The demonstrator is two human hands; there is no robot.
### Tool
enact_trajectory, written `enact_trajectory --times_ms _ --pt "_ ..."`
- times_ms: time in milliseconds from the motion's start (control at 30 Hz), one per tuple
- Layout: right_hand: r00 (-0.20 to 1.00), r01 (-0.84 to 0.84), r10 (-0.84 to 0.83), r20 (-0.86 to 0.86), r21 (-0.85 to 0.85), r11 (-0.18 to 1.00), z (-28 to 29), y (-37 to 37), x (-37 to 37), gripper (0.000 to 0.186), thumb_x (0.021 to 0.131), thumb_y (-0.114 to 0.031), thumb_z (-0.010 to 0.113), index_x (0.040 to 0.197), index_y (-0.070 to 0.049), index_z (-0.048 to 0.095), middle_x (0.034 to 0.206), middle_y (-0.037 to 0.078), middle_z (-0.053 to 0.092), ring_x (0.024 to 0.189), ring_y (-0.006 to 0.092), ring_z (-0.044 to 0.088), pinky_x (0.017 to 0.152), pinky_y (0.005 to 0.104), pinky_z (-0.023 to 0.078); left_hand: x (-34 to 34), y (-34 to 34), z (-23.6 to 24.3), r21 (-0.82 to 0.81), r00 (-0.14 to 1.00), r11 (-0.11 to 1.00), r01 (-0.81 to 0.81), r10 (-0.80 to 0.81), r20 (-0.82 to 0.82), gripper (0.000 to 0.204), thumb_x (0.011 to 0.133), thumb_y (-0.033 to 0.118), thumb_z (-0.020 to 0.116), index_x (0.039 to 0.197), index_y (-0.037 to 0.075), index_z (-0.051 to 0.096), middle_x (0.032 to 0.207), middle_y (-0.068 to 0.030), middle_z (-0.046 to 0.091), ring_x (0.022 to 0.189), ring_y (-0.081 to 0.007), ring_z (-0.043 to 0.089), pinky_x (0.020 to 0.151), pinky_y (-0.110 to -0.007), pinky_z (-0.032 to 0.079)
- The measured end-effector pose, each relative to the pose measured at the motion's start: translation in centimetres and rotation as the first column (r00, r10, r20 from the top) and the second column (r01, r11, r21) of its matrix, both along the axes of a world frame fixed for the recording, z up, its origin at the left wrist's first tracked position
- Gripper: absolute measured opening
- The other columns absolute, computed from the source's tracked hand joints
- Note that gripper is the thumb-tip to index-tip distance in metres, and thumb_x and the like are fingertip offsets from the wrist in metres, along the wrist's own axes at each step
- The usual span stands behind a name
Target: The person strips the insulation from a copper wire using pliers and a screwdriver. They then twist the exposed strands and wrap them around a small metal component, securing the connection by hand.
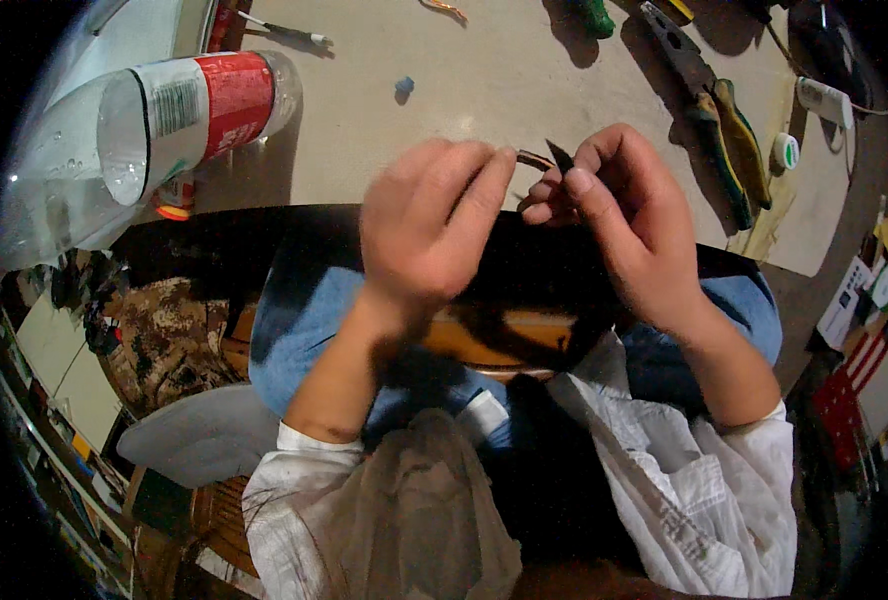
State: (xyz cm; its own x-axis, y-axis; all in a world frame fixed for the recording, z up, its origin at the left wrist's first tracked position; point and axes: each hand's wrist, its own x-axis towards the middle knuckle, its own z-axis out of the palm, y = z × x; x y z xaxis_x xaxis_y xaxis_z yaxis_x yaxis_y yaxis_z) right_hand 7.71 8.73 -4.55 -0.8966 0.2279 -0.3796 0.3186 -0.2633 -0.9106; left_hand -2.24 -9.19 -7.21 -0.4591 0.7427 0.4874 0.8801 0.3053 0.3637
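Over the table's near edge, my two hands are held close together. My left hand (429, 215) is closed, its fingertips pinching a short dark wire (534, 160) that sticks out toward the right. My right hand (629, 210) pinches a small black pointed piece (560, 155) between thumb and forefinger. Its tip points up and left, close beside the wire; whether it is a blade I cannot tell. The other fingers of the right hand curl beneath, near the wire's far end. What lies inside the left hand is hidden.
A large clear plastic bottle (179, 115) lies on its side at the left. Pliers with green and yellow handles (729, 140) rest at the right, near a small round white cap (786, 151). Behind are a blue scrap (404, 87), a cable piece (284, 32) and copper strands (444, 9).
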Motion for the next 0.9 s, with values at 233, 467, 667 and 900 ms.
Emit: enact_trajectory --times_ms 233,467,667,900 --pt "0.999 -0.025 0.032 -0.04 0.163 0.986 -0.4 -0.5 0.4 0.01 0.102 -0.007 0.057 0.102 0.001 0.052 0.085 0.009 0.068 0.08 0.0131 0.07 0.071 0.0262 0.054 2.9 -0.7 -0.3 -0.101 0.988 0.994 -0.044 0.058 0.141 0.051 0.079 0.004 0.077 0.129 0.001 0.068 0.126 -0.0135 0.063 0.113 -0.0315 0.059 0.099 -0.041 0.051" --pt "0.999 0.032 -0.032 0.0 0.057 0.998 -0.2 -0.5 0.4 0.011 0.103 -0.01 0.057 0.102 0.0 0.052 0.084 0.008 0.067 0.076 0.012 0.069 0.069 0.0254 0.053 4.2 -0.5 -0.4 -0.208 0.991 0.972 -0.108 0.123 0.06 0.058 0.08 0.016 0.081 0.135 0.005 0.065 0.134 -0.0093 0.057 0.123 -0.0285 0.05 0.104 -0.038 0.044" --pt "0.999 0.034 -0.034 -0.002 0.062 0.997 -0.1 -0.6 0.2 0.013 0.104 -0.011 0.057 0.101 0.0 0.052 0.084 0.007 0.065 0.073 0.0119 0.067 0.067 0.0251 0.053 4.5 -0.8 -1.2 -0.21 0.993 0.971 -0.116 0.118 -0.006 0.062 0.079 0.016 0.082 0.138 0.006 0.064 0.138 -0.0093 0.054 0.126 -0.029 0.047 0.103 -0.038 0.044" --pt "0.999 0.031 -0.031 0.016 0.03 0.999 0.3 -0.8 0.1 0.012 0.103 -0.011 0.058 0.102 0.0 0.052 0.085 0.006 0.064 0.075 0.0117 0.067 0.069 0.0246 0.053 5.1 -1.0 -2.2 -0.171 0.975 0.96 -0.22 0.216 -0.042 0.053 0.085 0.01 0.071 0.137 0.016 0.066 0.141 -0.0121 0.049 0.131 -0.0298 0.044 0.106 -0.04 0.048"
